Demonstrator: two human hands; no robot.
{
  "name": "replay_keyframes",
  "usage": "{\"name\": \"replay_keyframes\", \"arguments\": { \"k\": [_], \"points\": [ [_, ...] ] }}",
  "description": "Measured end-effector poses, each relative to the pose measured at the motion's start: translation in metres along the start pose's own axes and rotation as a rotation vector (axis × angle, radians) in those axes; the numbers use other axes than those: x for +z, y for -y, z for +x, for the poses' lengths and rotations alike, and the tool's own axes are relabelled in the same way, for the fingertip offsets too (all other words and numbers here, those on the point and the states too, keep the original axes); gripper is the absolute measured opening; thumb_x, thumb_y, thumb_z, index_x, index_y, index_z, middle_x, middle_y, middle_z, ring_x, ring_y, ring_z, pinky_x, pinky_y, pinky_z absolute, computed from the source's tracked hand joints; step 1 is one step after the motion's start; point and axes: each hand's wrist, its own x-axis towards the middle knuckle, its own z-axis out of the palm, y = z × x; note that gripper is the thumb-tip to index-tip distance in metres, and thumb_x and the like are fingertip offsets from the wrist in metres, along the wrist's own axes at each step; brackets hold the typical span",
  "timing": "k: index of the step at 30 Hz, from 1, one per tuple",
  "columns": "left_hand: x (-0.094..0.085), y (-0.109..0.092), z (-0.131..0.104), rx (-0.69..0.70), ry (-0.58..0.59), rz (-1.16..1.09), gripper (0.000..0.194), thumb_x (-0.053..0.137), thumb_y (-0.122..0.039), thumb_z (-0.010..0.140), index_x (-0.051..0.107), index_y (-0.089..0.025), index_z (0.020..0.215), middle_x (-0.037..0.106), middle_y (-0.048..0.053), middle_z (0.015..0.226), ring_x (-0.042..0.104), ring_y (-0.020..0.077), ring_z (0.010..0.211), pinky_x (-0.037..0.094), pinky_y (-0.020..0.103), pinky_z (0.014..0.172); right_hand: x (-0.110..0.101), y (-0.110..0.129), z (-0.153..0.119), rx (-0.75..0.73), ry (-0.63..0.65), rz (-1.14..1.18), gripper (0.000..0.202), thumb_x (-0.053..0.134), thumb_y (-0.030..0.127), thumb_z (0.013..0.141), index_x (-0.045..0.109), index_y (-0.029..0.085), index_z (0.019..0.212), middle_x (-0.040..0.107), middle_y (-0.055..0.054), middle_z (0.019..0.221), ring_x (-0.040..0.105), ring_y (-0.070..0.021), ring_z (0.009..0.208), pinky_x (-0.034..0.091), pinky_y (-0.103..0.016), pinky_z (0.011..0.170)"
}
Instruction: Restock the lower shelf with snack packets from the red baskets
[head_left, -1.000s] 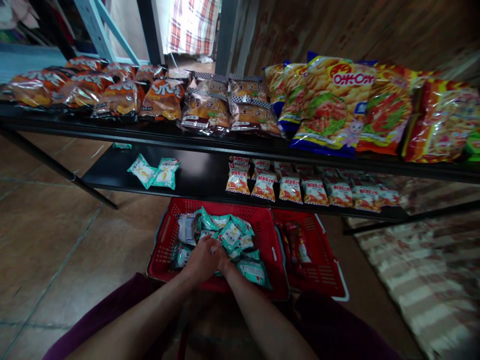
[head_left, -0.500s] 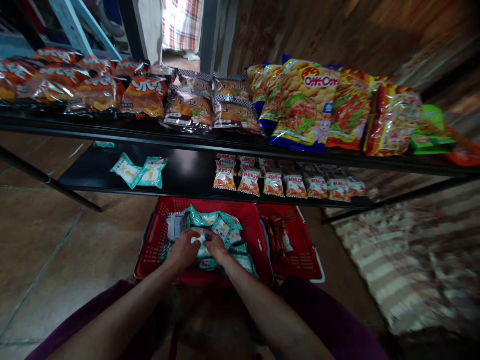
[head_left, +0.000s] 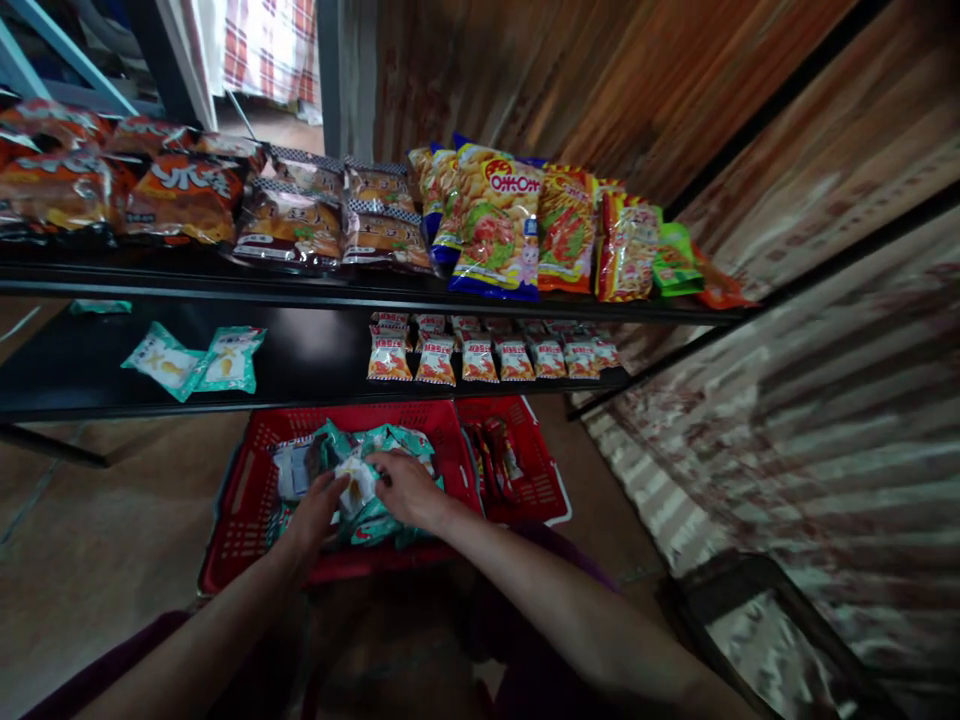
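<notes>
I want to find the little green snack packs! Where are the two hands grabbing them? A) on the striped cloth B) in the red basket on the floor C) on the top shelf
B: both the left hand and the right hand are down among the green snack packs inside the red basket, below the shelves.

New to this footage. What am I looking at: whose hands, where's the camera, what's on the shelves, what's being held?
No machine: a person's two bare hands, filmed by a camera on their head looking forward and down. The left hand and right hand together grip a small teal snack packet over a red basket full of similar packets. A second red basket sits beside it. The lower shelf carries two teal packets and rows of small red-and-white packets; the upper shelf holds large snack bags.
</notes>
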Motion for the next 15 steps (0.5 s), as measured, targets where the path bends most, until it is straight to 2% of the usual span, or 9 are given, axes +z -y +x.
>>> {"name": "replay_keyframes", "arguments": {
  "k": [3, 8, 12, 15],
  "points": [
    [0.007, 0.002, -0.002, -0.044, 0.042, -0.047, 0.045, 0.056, -0.046, 0.077, 0.055, -0.021, 0.114, 0.065, 0.008, 0.105, 0.062, 0.0198, 0.087, 0.048, 0.029, 0.066, 0.005, 0.008, -0.009, -0.113, 0.005, -0.08, 0.039, 0.049, 0.008, 0.078, 0.062, 0.018, 0.114, 0.065, -0.009, 0.109, 0.06, -0.0199, 0.102, 0.046, -0.03, 0.09],
    [0.013, -0.005, -0.007, -0.078, -0.008, -0.032, 0.041, 0.059, -0.049, 0.074, 0.058, -0.021, 0.104, 0.065, 0.004, 0.093, 0.061, 0.0195, 0.083, 0.046, 0.028, 0.062, 0.012, 0.009, -0.011, -0.305, 0.066, -0.259, 0.029, 0.051, 0.01, 0.08, 0.061, 0.016, 0.106, 0.064, -0.009, 0.101, 0.059, -0.0196, 0.092, 0.047, -0.031, 0.084],
    [0.015, -0.009, -0.011, -0.08, 0.023, -0.124, 0.029, 0.06, -0.035, 0.074, 0.057, -0.023, 0.099, 0.063, 0.002, 0.09, 0.061, 0.0159, 0.08, 0.048, 0.026, 0.064, 0.019, 0.002, -0.012, -0.484, 0.06, -0.323, 0.021, 0.049, 0.014, 0.086, 0.06, 0.016, 0.103, 0.064, -0.008, 0.1, 0.057, -0.0192, 0.094, 0.046, -0.031, 0.088],
    [0.015, -0.006, -0.006, -0.094, 0.023, -0.16, 0.026, 0.06, -0.027, 0.073, 0.056, -0.022, 0.098, 0.063, 0.002, 0.086, 0.06, 0.0137, 0.072, 0.048, 0.025, 0.062, 0.023, 0.0, -0.015, -0.563, 0.07, -0.35, 0.014, 0.05, 0.016, 0.088, 0.06, 0.019, 0.098, 0.064, -0.005, 0.098, 0.056, -0.0175, 0.093, 0.044, -0.03, 0.091]
  ]
}}
